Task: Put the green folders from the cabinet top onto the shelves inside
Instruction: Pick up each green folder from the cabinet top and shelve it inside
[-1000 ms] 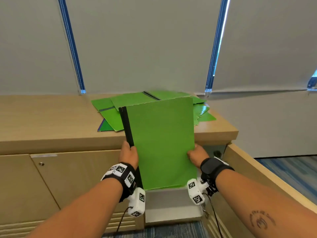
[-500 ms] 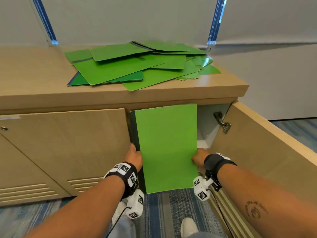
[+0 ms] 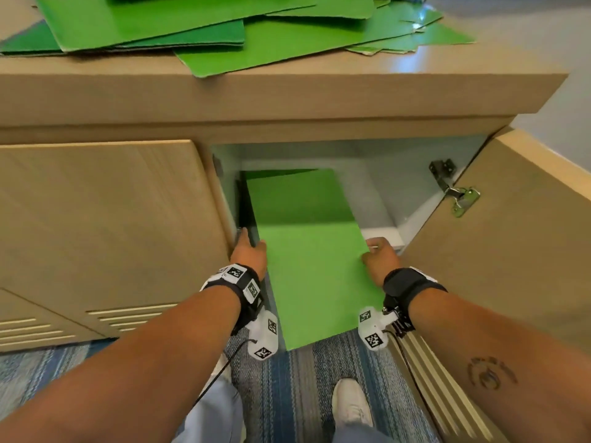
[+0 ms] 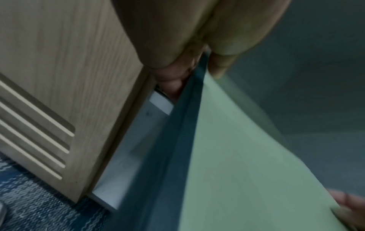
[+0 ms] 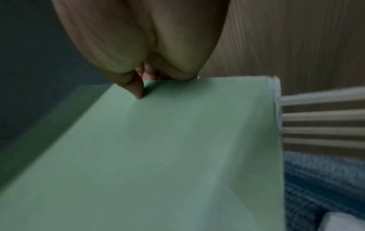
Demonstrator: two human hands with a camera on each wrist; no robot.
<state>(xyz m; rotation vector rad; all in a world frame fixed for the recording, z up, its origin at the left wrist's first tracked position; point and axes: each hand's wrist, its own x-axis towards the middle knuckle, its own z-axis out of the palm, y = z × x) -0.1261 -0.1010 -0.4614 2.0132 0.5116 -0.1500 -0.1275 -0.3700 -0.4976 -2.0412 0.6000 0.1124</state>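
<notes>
2 hands are ours here, and between them we hold 1 green folder at the open cabinet. Largest first: the cabinet's wooden top carries a loose pile of more green folders, overlapping and fanned out. Below it the right door stands swung open on its hinge, and the left door is closed. Our folder tilts into the opening, its far end inside, its near end hanging out over the striped carpet. Whether it touches a shelf we cannot tell. Our left hand grips the folder's dark spine edge, thumb on top and fingers curled beneath. Our right hand pinches the opposite long edge, thumb pressed on the green face. Near the bottom, 1 white shoe shows on the carpet.
</notes>
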